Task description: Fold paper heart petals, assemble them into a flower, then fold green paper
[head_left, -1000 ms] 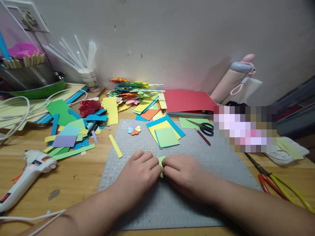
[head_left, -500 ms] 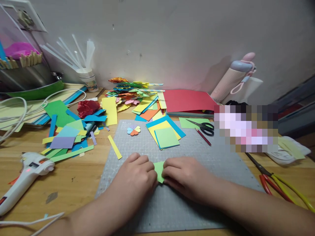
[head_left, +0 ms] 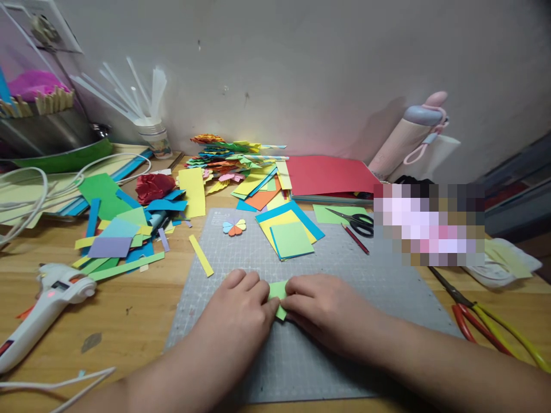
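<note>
A small light green piece of paper [head_left: 278, 290] lies on the grey cutting mat [head_left: 344, 367], between my two hands. My left hand [head_left: 247, 307] grips its left side with curled fingers, the thumb pressing near the middle. On the other side, my right hand [head_left: 322, 310] has its fingers closed on the paper's right edge. Much of the paper is hidden under both hands. Beyond them sit stacked green, yellow and blue paper squares [head_left: 293, 241], a multicoloured paper flower [head_left: 234, 227] and a yellow strip [head_left: 201, 256].
Black scissors [head_left: 359, 221] and a dark red pencil [head_left: 355, 239] lie at the mat's back right. Red-and-yellow-handled pliers [head_left: 482, 312] rest farther right. At left are a white glue gun [head_left: 47, 310], paper scraps [head_left: 111, 246] and a white cable [head_left: 55, 385].
My left thumb has moved right over the green paper, closer to my right fingers. Otherwise both hands stay in nearly the same place.
</note>
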{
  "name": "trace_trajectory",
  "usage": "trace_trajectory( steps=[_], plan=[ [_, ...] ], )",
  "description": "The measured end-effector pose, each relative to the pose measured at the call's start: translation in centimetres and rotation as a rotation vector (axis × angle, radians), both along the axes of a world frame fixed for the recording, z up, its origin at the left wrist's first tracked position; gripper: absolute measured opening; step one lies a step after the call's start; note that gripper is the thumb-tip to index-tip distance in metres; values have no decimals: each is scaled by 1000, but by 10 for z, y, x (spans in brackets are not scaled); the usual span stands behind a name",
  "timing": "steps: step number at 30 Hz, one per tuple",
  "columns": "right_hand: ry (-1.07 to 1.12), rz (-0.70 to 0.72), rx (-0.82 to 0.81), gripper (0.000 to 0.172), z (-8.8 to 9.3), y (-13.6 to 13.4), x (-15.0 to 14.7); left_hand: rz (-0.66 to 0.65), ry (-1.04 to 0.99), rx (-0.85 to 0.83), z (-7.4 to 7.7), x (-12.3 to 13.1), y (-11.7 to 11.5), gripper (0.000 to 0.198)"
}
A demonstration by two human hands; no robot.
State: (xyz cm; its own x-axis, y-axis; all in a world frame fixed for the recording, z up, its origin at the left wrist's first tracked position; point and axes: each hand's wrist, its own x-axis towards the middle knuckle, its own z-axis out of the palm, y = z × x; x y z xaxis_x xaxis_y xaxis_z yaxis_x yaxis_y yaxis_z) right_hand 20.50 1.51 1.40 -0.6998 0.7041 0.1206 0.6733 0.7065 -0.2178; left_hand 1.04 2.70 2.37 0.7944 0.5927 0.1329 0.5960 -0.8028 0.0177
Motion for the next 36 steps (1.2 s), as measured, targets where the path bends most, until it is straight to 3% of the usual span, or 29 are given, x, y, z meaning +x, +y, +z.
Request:
trace_trajectory(
  steps=[6,11,25,36],
  plan=[
    [142,-73,-225,16,5,3,2,101,-74,-142,4,0,2,23],
    [230,-234,-336,10,5,8,2,214,-147,-277,6,-2,8,19],
    [197,-336,-338,11,0,11,-6,332,-149,-427,4,0,13,25],
    [124,-409,-280,17,-2,11,-11,350,-90,-381,-1,1,14,25]
  ],
)
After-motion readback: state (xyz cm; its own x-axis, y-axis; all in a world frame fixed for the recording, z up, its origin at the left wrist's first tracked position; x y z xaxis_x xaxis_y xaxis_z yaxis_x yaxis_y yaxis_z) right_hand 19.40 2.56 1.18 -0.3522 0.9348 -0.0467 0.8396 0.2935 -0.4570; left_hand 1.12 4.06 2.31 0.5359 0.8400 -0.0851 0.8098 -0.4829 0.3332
